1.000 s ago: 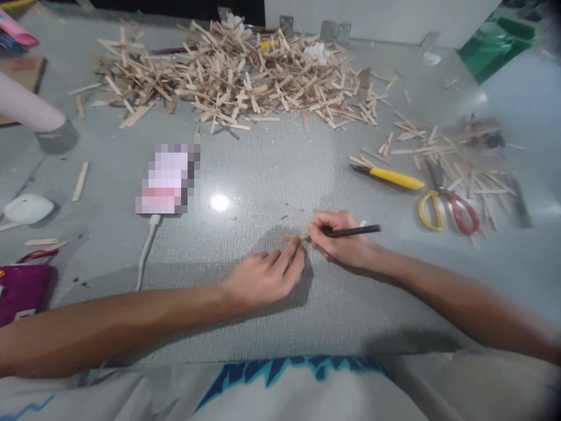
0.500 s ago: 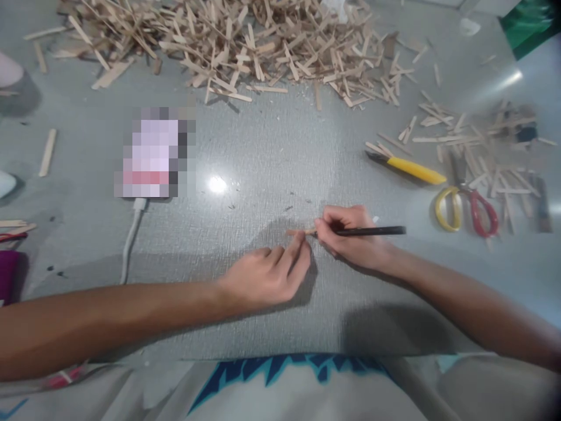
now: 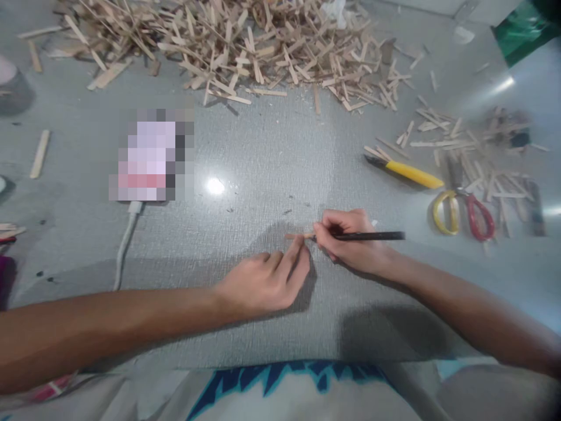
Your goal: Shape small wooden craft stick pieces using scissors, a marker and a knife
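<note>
My left hand [image 3: 267,279] rests on the grey table with its fingertips closed on a small flat wooden stick [image 3: 291,236], pinning it down; part of the stick is covered by the fingers. A slim black pencil-like tool [image 3: 372,236] lies in my right hand [image 3: 346,237], gripped as one grips a pen. Its tip points left and meets the right end of the stick, though the exact contact is too small to make out. Both hands are close together, just right of the table's middle.
A big heap of wooden sticks [image 3: 245,47] spreads along the back. To the right lie a yellow utility knife [image 3: 412,173], scissors [image 3: 460,202] with yellow and red handles, and more loose sticks [image 3: 442,143]. A blurred-out phone [image 3: 149,155] with a white cable [image 3: 125,245] lies left.
The view has shifted slightly, so the objects at the sides sit a little further left. Both hands keep their grips, with hardly any movement between them.
</note>
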Tool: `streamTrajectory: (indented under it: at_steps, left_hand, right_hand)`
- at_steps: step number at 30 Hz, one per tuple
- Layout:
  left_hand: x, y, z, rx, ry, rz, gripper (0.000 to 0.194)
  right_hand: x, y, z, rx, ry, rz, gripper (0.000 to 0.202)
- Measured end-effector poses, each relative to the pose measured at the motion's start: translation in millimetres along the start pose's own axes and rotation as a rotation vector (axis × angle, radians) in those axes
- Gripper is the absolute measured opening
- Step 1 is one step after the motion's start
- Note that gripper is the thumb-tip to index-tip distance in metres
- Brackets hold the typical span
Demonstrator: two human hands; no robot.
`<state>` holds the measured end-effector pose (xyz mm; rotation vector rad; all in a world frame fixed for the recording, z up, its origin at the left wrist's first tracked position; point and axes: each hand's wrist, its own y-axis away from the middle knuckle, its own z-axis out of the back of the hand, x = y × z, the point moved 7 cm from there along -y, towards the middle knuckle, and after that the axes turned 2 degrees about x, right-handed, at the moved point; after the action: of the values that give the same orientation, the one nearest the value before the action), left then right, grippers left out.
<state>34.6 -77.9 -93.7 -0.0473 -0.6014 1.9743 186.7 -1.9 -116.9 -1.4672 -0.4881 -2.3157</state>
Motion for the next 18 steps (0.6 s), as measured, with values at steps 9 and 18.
streamTrajectory:
  at_steps: [9,18]
  left_hand:
    - [-0.1,-0.3,0.4,0.011,0.009,0.004,0.020]
    - [4.5,-9.3,10.3,-0.061,-0.031,0.023,0.018]
  right_hand:
    - [-3.1,-0.7,-0.5,-0.003,-0.060,-0.004,0.043]
    - [6.6,-2.3,23.3,-0.306,-0.216,-0.057,0.051]
